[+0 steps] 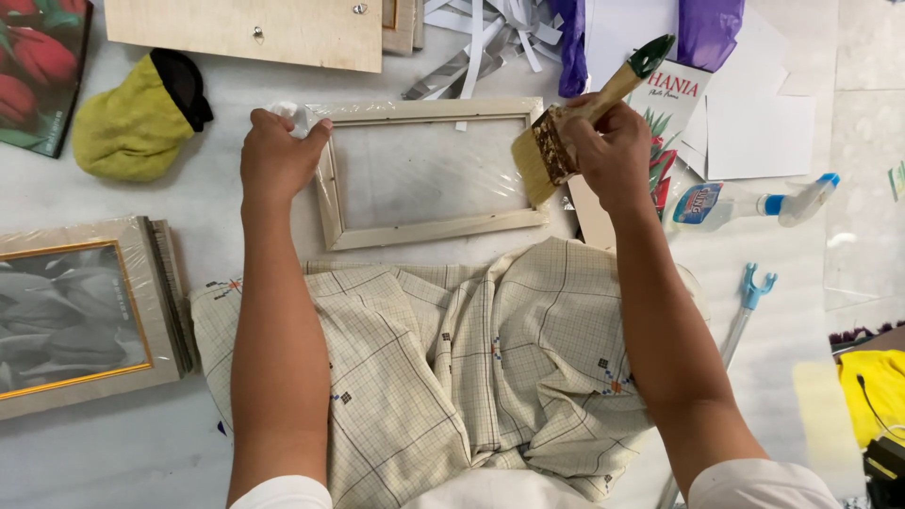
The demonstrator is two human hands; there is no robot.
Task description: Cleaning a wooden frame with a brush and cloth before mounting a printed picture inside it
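A pale wooden picture frame [429, 232] wrapped in clear plastic lies on the white floor in front of my crossed legs. My left hand [276, 155] grips its upper left corner, with a bit of white material bunched under the fingers. My right hand [611, 146] holds a flat paintbrush [541, 151] with a wooden handle and a green tip. Its pale bristles touch the frame's right edge.
A stack of framed pictures [80, 316] lies at left, a yellow-green cloth [132, 118] above it. A plywood board [245, 28] and paper strips [481, 38] lie beyond the frame. At right are a spray bottle [745, 203], white sheets [759, 132] and a blue-tipped rod [745, 311].
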